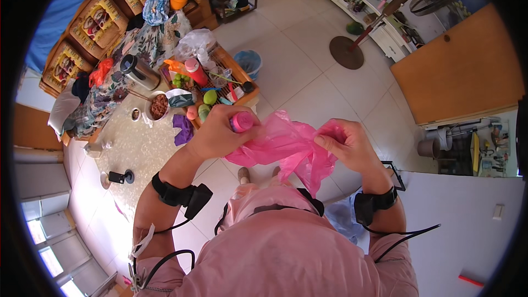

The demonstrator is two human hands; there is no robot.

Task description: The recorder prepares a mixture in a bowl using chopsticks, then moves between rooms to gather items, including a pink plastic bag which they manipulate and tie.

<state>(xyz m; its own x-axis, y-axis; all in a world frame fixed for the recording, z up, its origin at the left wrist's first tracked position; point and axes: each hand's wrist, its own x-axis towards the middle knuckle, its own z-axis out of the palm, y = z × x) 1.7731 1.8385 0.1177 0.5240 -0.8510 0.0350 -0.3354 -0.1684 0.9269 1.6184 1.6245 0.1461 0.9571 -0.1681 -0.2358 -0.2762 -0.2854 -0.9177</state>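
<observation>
A roll of pink plastic bags (242, 122) sits in my left hand (220, 132), its end showing between the thumb and fingers. Thin pink plastic film (284, 140) stretches from there across to my right hand (346, 142), which pinches the film between thumb and fingers. Part of the film hangs crumpled below the right hand, in front of my pink shirt. Both hands are raised before me, above the tiled floor. Whether the film is still joined to the roll is hidden by the left hand.
Left, a marble-patterned table (136, 148) bears a bowl of reddish food (159, 106) and a steel jug (140, 72). Beyond, a wooden tray (243, 78) holds fruit and a pink bottle (196, 72). A blue bin (248, 64) and a standing fan (346, 52) are on the floor.
</observation>
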